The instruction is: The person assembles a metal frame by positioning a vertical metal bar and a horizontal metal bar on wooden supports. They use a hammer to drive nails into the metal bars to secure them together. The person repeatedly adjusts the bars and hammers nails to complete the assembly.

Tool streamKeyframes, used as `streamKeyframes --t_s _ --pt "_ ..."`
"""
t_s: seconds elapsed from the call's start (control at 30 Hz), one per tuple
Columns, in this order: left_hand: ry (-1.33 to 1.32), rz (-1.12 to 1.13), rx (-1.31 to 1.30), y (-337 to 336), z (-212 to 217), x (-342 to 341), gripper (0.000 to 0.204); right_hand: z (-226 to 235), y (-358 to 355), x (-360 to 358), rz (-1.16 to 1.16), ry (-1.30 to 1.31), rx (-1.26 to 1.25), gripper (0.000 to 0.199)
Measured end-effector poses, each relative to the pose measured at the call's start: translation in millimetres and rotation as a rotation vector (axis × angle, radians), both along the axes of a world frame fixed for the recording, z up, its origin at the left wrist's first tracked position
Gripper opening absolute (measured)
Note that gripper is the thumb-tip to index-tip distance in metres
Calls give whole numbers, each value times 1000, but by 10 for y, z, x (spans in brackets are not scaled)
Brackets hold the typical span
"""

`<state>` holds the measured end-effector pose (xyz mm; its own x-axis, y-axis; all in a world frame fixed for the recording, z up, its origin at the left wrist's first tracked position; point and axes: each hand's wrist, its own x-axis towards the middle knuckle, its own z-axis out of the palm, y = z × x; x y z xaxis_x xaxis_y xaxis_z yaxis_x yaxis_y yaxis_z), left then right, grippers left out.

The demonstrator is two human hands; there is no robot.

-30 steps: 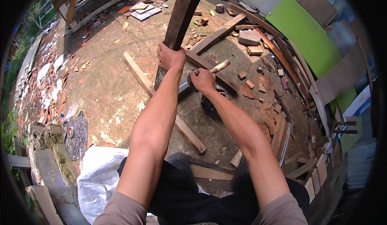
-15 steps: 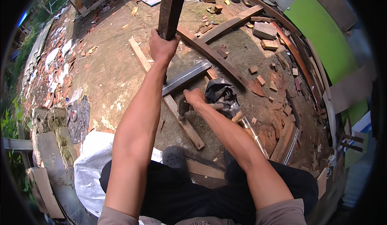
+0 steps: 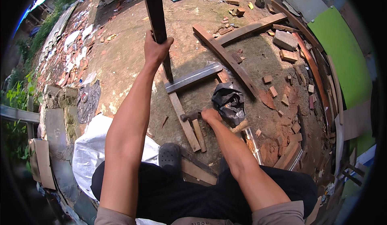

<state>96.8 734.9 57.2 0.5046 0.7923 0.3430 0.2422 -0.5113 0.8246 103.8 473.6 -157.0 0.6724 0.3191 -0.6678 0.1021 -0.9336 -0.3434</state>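
My left hand (image 3: 156, 51) is wrapped round a long dark wooden beam (image 3: 155, 13), which stands steeply upright. Its lower end is beside a grey-topped crosspiece (image 3: 193, 77). Close by the black plastic bag (image 3: 229, 102), my right hand (image 3: 211, 115) has its fingers curled; what they hold, if anything, is hidden. Just left of that hand lies a hammer (image 3: 199, 135), its dark head by a pale wooden plank (image 3: 183, 122) and its handle pointing toward me. A second wooden handle (image 3: 242, 126) shows past my right forearm.
Joined beams (image 3: 225, 59) lie on the ground farther off. Bricks and wood offcuts (image 3: 288, 55) are scattered at the right, before a green panel (image 3: 336, 51). A white sheet (image 3: 94, 144) is at my left leg, with rubble (image 3: 70, 59) beyond.
The hammer, earlier under my right hand, now lies with its handle toward me. My right hand has moved toward the bag. The beam in my left hand leans more to the left.
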Motion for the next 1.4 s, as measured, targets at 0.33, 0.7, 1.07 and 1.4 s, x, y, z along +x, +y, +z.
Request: streamKeyframes --t_s 0.33,0.7,1.07,1.4 --pt "-136 -11 -8 108 -88 -203 36 479 262 61 245 -62 79 43" --pt "-245 -22 104 202 -197 -225 34 442 737 655 224 -601 634 30" --pt "-188 -43 60 204 -170 -240 37 469 617 1823 199 -179 -180 82" --pt "-234 -60 99 210 -152 -297 40 195 804 1754 216 -264 -59 46"
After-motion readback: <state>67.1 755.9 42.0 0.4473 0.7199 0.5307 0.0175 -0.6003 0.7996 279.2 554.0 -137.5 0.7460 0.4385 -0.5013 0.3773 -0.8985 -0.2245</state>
